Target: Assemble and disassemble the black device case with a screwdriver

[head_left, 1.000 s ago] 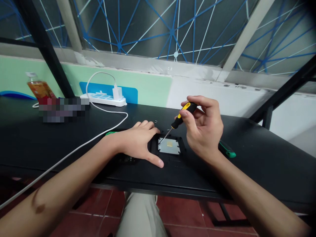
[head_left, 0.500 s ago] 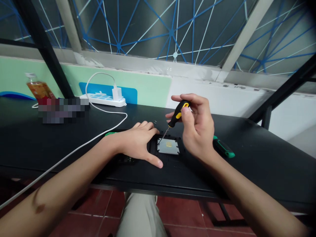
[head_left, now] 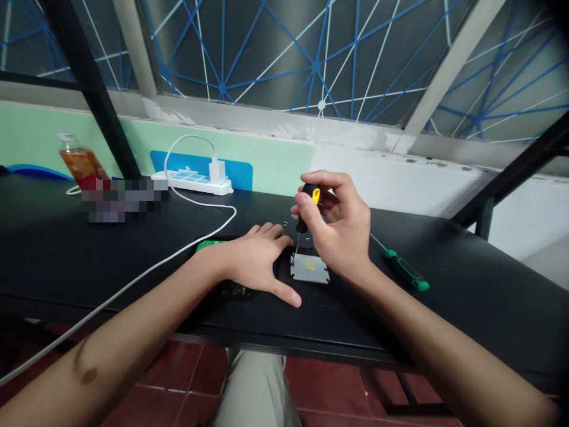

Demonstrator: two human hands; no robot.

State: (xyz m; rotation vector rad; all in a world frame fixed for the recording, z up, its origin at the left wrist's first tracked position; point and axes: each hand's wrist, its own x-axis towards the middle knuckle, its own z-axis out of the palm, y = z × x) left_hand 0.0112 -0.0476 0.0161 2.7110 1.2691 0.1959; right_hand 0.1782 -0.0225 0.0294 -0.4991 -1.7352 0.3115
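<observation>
My right hand (head_left: 340, 222) grips a black and yellow screwdriver (head_left: 302, 224) by its handle. The shaft points down, and its tip meets the left edge of a silver metal plate (head_left: 302, 274) with a small yellowish square on it. This plate sits in a black casing, dark against the tabletop. My left hand (head_left: 258, 256) lies flat, fingers stretched out, over the part to the left of the plate. From beneath that hand a green circuit board (head_left: 208, 244) peeks out; most of it is hidden.
A green and black screwdriver (head_left: 406, 271) lies right of my right hand. Tiny screws (head_left: 285, 223) rest behind the casing. Further back are a white power strip (head_left: 195, 181) with a plugged charger, and a drink bottle (head_left: 82, 163). A white cable (head_left: 146, 270) crosses the table's left side.
My right hand has moved left and brought the screwdriver from a slant to nearly upright, its tip staying near the plate's left edge. The left hand keeps its place. The view has shifted slightly.
</observation>
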